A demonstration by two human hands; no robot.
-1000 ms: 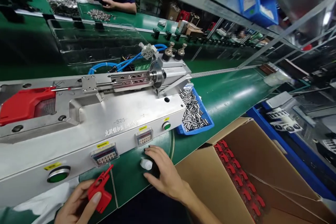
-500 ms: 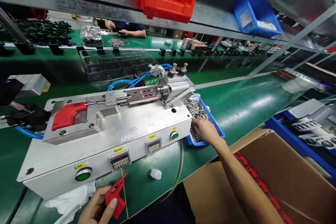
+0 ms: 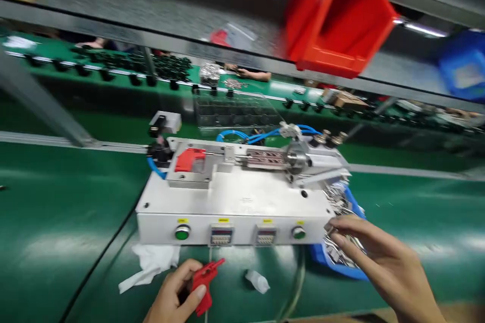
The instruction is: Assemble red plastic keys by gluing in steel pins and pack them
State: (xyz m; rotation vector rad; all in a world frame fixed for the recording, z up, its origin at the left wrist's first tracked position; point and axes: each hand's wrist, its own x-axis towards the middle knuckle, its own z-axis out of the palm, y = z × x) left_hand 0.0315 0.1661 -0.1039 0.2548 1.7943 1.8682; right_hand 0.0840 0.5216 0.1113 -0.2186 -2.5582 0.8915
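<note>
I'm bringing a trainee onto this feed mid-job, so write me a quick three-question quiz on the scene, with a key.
1. Which hand holds a red part?
2. How many green buttons are on the front of the machine?
3. True or false: the white cloth lies on top of the machine.

Key:
1. The left hand.
2. Two.
3. False; it lies on the green table.

Place: factory assembly workshop
Machine point(image 3: 235, 201): has green buttons point(image 3: 182, 232) and small panels point(image 3: 222, 236), beyond the left hand point(image 3: 176, 290)
Blue bin point(image 3: 341, 268): heaped with small metal pieces point(image 3: 337, 255), at the right hand point(image 3: 382, 257)
Shelf point(image 3: 151, 15): carries a red bin point(image 3: 333, 63), above both hands
Far bench point(image 3: 280, 88): co-worker's arm point(image 3: 255, 75), piled parts point(image 3: 172, 68), well beyond them
</note>
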